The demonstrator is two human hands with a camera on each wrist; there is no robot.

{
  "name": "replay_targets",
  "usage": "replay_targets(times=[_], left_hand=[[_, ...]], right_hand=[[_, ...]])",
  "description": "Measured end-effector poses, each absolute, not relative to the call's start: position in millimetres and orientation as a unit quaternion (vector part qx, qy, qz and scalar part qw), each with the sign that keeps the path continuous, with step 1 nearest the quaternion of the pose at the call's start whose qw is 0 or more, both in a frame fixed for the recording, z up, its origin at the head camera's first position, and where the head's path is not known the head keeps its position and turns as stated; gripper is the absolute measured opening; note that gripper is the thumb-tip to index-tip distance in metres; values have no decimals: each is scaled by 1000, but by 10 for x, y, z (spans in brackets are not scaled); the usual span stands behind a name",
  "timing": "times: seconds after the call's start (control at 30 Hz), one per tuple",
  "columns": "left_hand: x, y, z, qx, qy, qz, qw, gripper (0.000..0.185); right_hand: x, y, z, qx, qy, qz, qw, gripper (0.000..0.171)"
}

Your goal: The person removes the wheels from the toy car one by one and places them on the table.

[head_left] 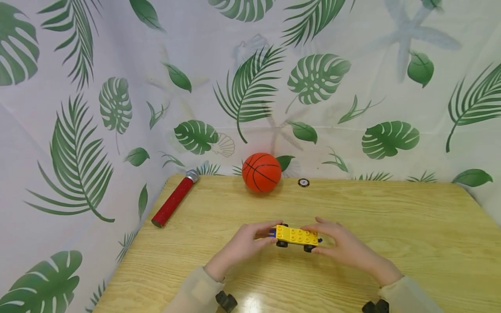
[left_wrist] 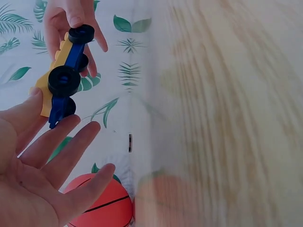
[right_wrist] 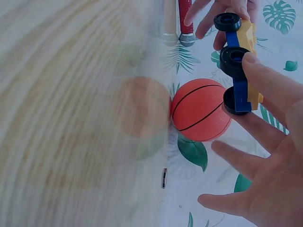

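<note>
A yellow toy block car (head_left: 298,235) with studs on top, a blue base and black wheels is held between both hands, raised above the tabletop. My left hand (head_left: 245,241) pinches its sloped end between thumb and fingers, close to a blue hitch (left_wrist: 58,112). At the studded end, my right hand (head_left: 343,244) grips the car with thumb and index finger. The other fingers of each hand spread away from the toy. Both wrist views show its wheels (right_wrist: 234,61) and blue underside.
On the wooden table (head_left: 188,261), a red basketball (head_left: 261,172) stands at the back edge with a small black-and-white disc (head_left: 303,182) to its right. A red microphone (head_left: 174,201) lies at the left edge. Leaf-patterned cloth (head_left: 250,39) hangs behind.
</note>
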State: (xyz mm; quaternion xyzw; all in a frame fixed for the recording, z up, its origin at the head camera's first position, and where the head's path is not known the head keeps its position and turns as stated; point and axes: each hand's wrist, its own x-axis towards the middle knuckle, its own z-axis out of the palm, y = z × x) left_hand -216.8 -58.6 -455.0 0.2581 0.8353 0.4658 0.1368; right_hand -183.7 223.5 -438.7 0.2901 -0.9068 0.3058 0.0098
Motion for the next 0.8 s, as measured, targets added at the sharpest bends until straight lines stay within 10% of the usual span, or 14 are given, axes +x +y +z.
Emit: replay_targets(times=[0.8], left_hand=[[-2153,-574,-4479,214,758,602,130,44]], right_hand=[[-1853,2219,-4292,226,-865,448,9,65]])
